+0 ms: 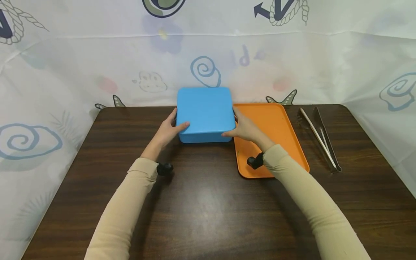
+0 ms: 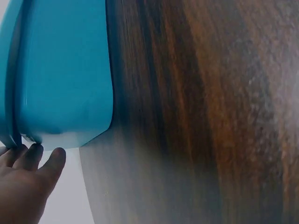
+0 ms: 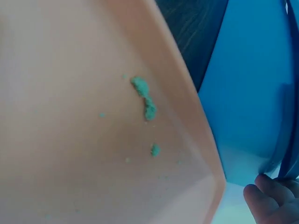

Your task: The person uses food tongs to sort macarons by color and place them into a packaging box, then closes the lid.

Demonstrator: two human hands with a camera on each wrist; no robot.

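A blue lidded box [image 1: 205,112] stands at the back middle of the table, its lid on. My left hand [image 1: 165,133] grips its left side, the thumb lying over the lid's front corner. In the left wrist view, the fingers [image 2: 54,161] reach to the box's side near the seam under the lid. My right hand [image 1: 246,128] holds the right side, with the thumb at the front edge. Its fingertips [image 3: 265,183] touch the box near the lid's rim in the right wrist view. The far parts of both hands' fingers are partly hidden.
An orange tray [image 1: 269,119] lies right beside the box, under my right forearm. Small green crumbs [image 3: 149,108] are on it. Metal tongs [image 1: 320,139] lie farther right on the dark wooden table [image 1: 201,202]. A printed white cloth [image 1: 123,65] hangs behind.
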